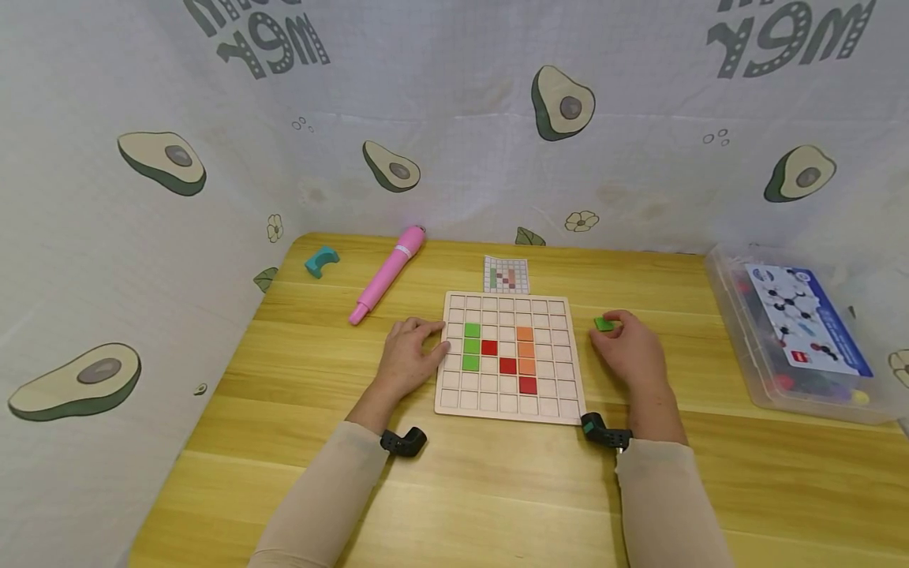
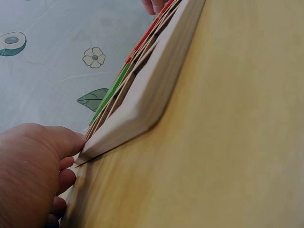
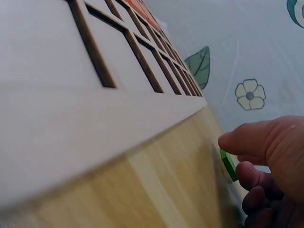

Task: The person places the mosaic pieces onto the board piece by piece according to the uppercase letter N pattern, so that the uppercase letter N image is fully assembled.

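Note:
My right hand pinches a small green square tile just right of the board. In the right wrist view that green tile shows between the thumb and a finger. My left hand touches the left edge of a wooden grid board with thumb and index finger. On the board lie a column of green tiles, a column of orange tiles and red tiles stepping diagonally between them. The left wrist view shows the thumb against the board's corner.
A small printed grid card lies behind the board. To the left are a pink pen-shaped stick and a teal arched block. A clear plastic box with a labelled card stands at the right. A printed cloth backs the wooden table.

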`<action>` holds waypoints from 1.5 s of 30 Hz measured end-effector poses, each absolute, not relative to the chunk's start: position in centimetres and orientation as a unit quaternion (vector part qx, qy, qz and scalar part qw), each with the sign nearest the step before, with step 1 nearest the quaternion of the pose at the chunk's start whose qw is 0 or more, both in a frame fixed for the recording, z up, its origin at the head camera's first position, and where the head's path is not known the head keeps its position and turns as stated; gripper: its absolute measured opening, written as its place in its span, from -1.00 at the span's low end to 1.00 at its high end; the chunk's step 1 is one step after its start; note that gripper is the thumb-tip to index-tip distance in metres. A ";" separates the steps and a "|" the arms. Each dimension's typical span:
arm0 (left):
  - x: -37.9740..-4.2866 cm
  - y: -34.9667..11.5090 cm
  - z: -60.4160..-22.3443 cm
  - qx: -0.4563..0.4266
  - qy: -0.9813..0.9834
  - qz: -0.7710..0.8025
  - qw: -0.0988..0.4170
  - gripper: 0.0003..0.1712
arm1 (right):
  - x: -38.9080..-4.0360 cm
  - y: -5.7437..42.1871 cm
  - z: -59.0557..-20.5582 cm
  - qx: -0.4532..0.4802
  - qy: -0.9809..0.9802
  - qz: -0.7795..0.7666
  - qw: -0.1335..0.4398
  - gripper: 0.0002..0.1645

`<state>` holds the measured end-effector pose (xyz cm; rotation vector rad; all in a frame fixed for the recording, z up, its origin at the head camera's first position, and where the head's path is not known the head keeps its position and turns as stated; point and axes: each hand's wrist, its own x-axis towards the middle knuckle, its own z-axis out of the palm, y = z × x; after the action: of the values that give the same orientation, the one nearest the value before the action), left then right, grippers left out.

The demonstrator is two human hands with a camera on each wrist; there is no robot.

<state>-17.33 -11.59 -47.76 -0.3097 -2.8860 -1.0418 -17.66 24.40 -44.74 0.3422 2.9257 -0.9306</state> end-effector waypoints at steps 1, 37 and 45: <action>-17.3 -11.6 -47.8 -0.101 -0.936 -0.337 0.030 -0.49 | -17.7 24.5 -44.8 0.118 0.946 -0.301 0.023 -0.32; -17.3 -11.6 -47.6 -0.103 -0.935 -0.337 0.033 -0.50 | -17.4 25.5 -44.0 0.125 0.947 -0.293 0.050 -0.41; -17.3 -11.6 -47.6 -0.103 -0.935 -0.339 0.030 -0.50 | -17.5 25.2 -44.0 0.125 0.949 -0.285 0.051 -0.45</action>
<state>-17.30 -11.65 -47.62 -0.3171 -2.8815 -1.0440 -17.45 25.22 -43.98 0.3794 2.8876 -0.8669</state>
